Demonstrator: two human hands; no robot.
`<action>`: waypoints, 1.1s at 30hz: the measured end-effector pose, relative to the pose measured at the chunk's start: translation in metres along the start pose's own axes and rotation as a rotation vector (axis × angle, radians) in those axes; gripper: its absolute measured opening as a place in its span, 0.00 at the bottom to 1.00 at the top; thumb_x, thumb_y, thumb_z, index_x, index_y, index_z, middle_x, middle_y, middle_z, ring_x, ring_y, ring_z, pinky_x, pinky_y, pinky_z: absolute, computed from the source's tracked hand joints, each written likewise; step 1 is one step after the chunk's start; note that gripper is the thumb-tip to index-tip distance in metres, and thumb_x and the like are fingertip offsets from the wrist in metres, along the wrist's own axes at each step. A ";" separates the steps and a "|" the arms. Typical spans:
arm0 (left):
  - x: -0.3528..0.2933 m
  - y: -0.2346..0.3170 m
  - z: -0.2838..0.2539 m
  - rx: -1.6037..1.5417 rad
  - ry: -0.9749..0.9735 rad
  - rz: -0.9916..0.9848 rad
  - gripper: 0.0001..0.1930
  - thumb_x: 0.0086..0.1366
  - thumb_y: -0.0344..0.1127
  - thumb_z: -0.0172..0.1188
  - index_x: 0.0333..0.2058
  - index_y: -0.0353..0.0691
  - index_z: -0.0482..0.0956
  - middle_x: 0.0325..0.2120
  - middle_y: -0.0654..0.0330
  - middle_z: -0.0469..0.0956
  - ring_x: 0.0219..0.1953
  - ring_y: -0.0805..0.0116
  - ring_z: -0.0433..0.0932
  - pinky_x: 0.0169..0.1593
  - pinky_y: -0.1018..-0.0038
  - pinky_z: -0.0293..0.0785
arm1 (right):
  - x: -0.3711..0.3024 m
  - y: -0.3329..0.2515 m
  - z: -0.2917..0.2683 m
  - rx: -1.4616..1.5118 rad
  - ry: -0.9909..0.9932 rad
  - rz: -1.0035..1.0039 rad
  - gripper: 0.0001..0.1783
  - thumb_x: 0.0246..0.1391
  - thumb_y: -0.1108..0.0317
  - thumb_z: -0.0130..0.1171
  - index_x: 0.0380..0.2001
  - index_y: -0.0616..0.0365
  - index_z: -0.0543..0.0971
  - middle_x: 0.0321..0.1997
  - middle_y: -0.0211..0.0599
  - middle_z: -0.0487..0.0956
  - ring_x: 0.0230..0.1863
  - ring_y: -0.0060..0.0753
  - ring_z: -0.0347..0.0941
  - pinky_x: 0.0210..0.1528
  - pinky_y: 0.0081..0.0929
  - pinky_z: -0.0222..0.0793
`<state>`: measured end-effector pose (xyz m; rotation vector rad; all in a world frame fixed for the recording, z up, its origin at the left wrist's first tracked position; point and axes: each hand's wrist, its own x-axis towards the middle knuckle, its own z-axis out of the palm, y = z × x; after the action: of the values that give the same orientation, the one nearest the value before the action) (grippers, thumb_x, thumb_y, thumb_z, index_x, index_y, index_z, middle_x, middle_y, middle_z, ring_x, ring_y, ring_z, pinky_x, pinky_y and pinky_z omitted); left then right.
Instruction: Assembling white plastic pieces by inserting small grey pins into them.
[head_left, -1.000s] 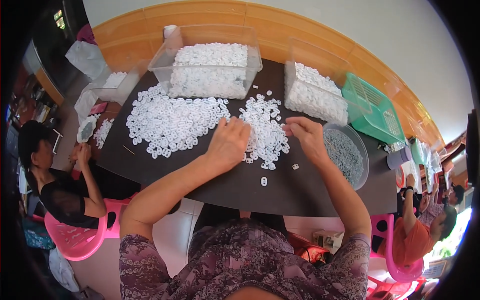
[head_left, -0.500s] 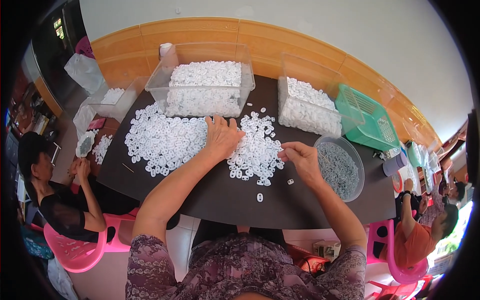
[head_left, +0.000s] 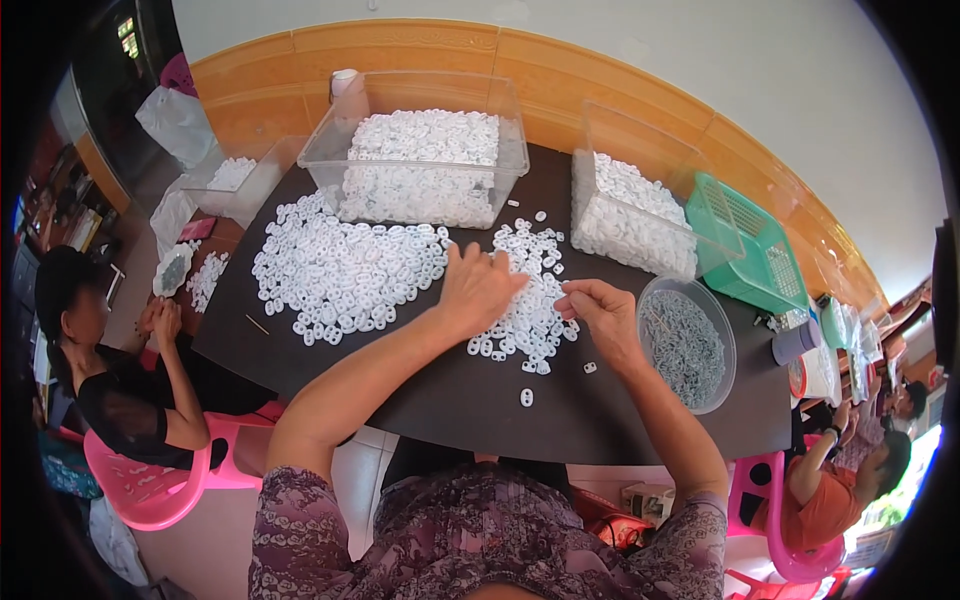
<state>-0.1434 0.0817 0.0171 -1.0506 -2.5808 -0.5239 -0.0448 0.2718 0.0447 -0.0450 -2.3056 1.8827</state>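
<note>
Two piles of small white oval plastic pieces with two holes lie on the dark table (head_left: 430,400): a large pile (head_left: 340,270) at left and a smaller pile (head_left: 530,250) at centre. My left hand (head_left: 478,290) reaches palm down over the left side of the smaller pile, fingers stretched out and touching pieces there. It holds nothing I can see. At that pile's right edge, my right hand (head_left: 605,315) is closed in a pinch of thumb and fingers. Whatever is between its fingertips is too small to make out. Near it lie two loose white pieces (head_left: 526,397).
Clear bins of white pieces (head_left: 420,150) (head_left: 635,215) stand at the back, with a green basket (head_left: 745,245) beside them. A round tub of small grey parts (head_left: 690,340) sits right of my right hand. People (head_left: 135,370) sit on either side.
My left hand has moved right, uncovering the right edge of the large pile. My right hand stays pinched by the smaller pile. The whole view has shifted slightly.
</note>
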 end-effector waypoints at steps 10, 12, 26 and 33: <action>-0.074 0.014 -0.029 -0.182 0.002 0.056 0.34 0.62 0.51 0.54 0.55 0.24 0.61 0.56 0.31 0.59 0.61 0.35 0.56 0.60 0.52 0.52 | 0.020 0.004 0.014 0.028 0.010 -0.029 0.10 0.56 0.76 0.51 0.38 0.70 0.78 0.30 0.42 0.81 0.30 0.24 0.76 0.37 0.21 0.72; -0.080 0.007 -0.028 -0.130 0.004 0.041 0.33 0.61 0.49 0.55 0.53 0.22 0.62 0.54 0.29 0.60 0.59 0.36 0.57 0.58 0.54 0.54 | 0.025 0.005 0.018 0.034 0.003 -0.038 0.10 0.56 0.76 0.51 0.38 0.70 0.78 0.30 0.42 0.81 0.30 0.24 0.76 0.36 0.21 0.72; -0.086 0.001 -0.034 -0.144 0.133 0.079 0.23 0.59 0.37 0.56 0.49 0.28 0.69 0.52 0.39 0.65 0.54 0.41 0.62 0.53 0.55 0.58 | 0.031 0.003 0.019 -0.001 0.013 -0.069 0.10 0.55 0.76 0.51 0.37 0.69 0.78 0.29 0.41 0.81 0.30 0.24 0.76 0.35 0.21 0.72; -0.060 -0.054 -0.035 0.084 0.195 0.137 0.20 0.51 0.22 0.54 0.44 0.43 0.77 0.56 0.43 0.62 0.59 0.39 0.58 0.53 0.47 0.56 | 0.026 0.004 0.014 0.050 0.033 -0.050 0.09 0.54 0.76 0.52 0.36 0.70 0.79 0.28 0.40 0.81 0.29 0.23 0.75 0.35 0.20 0.71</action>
<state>-0.1357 -0.0059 0.0120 -1.0819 -2.3220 -0.4555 -0.0726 0.2625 0.0412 -0.0128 -2.2158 1.9004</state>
